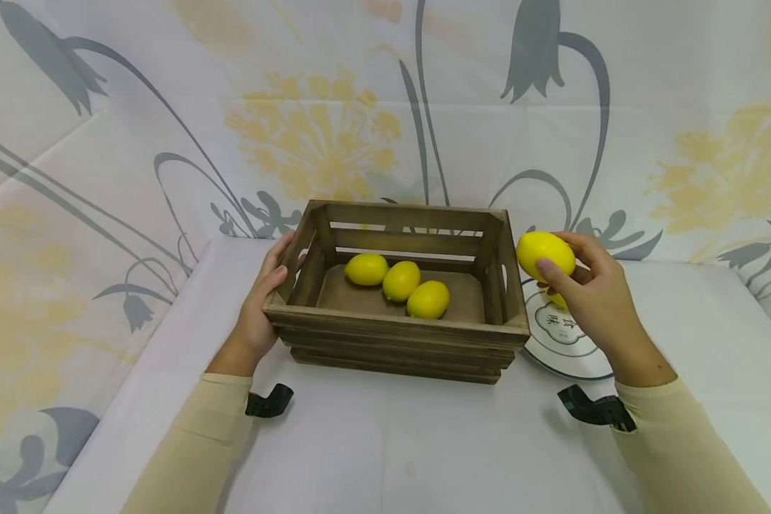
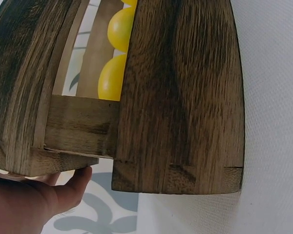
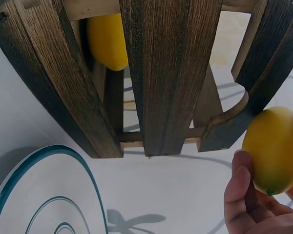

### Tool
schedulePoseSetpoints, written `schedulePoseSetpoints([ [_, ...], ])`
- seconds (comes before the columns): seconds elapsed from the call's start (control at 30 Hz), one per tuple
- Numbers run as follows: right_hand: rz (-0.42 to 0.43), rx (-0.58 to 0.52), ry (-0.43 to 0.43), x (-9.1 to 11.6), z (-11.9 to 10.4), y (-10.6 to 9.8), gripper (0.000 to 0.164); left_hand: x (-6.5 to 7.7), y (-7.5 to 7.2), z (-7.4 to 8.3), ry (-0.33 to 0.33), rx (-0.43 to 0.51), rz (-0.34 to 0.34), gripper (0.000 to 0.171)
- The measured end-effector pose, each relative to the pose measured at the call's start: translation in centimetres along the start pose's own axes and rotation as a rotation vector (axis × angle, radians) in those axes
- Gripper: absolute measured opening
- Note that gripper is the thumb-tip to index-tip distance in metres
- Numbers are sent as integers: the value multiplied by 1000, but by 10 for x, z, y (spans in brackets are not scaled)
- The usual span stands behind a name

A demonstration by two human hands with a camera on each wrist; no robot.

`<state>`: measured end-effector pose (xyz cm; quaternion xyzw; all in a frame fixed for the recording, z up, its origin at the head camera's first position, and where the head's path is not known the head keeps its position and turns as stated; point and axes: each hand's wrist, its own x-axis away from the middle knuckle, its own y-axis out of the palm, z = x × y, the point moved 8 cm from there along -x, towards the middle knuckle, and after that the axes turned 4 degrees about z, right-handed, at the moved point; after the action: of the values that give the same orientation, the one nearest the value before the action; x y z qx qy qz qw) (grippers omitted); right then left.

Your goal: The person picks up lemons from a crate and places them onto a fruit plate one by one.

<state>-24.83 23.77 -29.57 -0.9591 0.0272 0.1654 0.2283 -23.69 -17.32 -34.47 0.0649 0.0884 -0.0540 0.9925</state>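
Note:
In the head view a brown slatted wooden crate (image 1: 398, 335) stands in the middle, with three yellow lemons (image 1: 428, 300) on its floor. My left hand (image 1: 257, 314) grips the crate's left end, thumb at the top rim; the left wrist view shows that hand (image 2: 49, 200) at the end slats. My right hand (image 1: 594, 293) pinches another lemon (image 1: 546, 255) just outside the crate's right end, about level with the rim. In the right wrist view this lemon (image 3: 272, 148) sits between thumb and fingers. Part of one more lemon (image 1: 557, 298) shows beneath the right hand, over the plate.
A white plate (image 1: 572, 360) with a dark rim line and printed characters lies right of the crate, partly hidden by the right hand. White cloth (image 1: 385, 442) covers the table. A flower-patterned curtain (image 1: 360, 107) hangs behind and at the left.

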Motion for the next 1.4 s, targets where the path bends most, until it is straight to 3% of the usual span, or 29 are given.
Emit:
schedulePoseSetpoints([
  [0.83,-4,68,100,-8,33,-8,56,-1,0,0,5,-5,10,58],
  [1.17,-52,86,135,-9,44,-6,58,0,0,1,0,-2,15,60],
  [1.4,-151,146,180,-10,55,0,63,1,1,1,4,5,15,59],
])
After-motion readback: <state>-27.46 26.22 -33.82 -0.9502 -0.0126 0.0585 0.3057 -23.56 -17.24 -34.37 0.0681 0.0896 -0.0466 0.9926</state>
